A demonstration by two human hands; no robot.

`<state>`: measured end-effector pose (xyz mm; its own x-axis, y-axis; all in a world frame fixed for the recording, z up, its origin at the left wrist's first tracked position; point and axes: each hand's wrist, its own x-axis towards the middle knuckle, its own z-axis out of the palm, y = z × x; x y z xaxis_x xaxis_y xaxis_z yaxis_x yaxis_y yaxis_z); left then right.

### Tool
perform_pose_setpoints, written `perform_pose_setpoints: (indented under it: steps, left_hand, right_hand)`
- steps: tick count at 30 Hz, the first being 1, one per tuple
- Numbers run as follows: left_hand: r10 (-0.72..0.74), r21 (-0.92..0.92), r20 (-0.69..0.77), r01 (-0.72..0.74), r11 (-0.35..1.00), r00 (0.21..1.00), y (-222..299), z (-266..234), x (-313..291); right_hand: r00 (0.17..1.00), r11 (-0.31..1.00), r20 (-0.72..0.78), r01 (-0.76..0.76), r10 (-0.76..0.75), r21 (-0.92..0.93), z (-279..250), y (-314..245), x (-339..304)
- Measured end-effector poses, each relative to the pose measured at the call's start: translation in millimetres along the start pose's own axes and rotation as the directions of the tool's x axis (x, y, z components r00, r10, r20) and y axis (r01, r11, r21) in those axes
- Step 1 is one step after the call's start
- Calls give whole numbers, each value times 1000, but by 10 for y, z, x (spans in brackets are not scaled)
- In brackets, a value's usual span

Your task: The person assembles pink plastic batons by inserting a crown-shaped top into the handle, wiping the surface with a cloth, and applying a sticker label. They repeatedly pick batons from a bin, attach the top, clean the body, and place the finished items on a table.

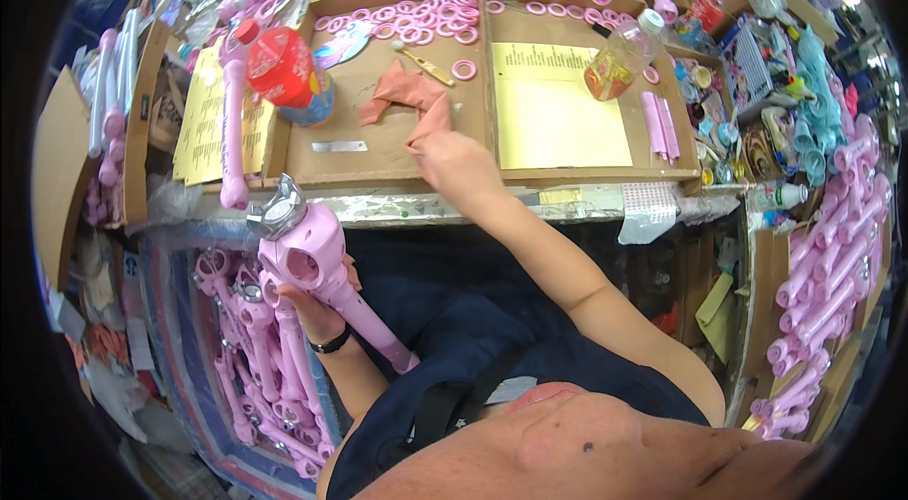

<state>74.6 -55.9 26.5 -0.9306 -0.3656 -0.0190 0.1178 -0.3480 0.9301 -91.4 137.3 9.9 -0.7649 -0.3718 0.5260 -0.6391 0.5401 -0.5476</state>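
Observation:
My left hand (317, 318) is wrapped round a pink plastic toy wand (326, 240) with a round, holed head and a silver crown on top. The wand slants from the tray's front edge down toward my chest. My right hand (459, 169) reaches into the left part of the cardboard tray (350, 164). Its fingers pinch the lower end of a crumpled salmon-coloured cloth (402, 93). Beside the cloth lie a small brush (426, 65), a flat metal strip (339, 146) and several pink rings (426, 17).
A red-labelled bottle (284, 70) and another pink wand (233, 122) stand left. A yellow sheet (558, 112) and a clear bottle (619, 60) occupy the tray's right part. More wands (270, 339) fill a bin at my left; pink handles (832, 254) are piled right.

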Motion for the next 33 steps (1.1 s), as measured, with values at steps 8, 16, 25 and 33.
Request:
perform_pose_setpoints:
  steps: [8, 16, 25, 33]
  left_hand:
    - [-112, 88, 48, 108, 990, 992, -173, 54, 128]
    - [-219, 89, 139, 208, 974, 966, -403, 191, 423]
    - [-272, 77, 173, 262, 962, 947, -335, 281, 589]
    - [-249, -177, 317, 315, 932, 915, -215, 230, 603]
  right_hand:
    - [986, 984, 6, -165, 166, -65, -840, 456, -57]
    - [758, 848, 402, -381, 514, -368, -1107, 744, -210]
    - [722, 810, 379, -454, 578, -371, -1446, 877, -319]
    - [825, 868, 339, -495, 452, 46, -1731, 755, -513]
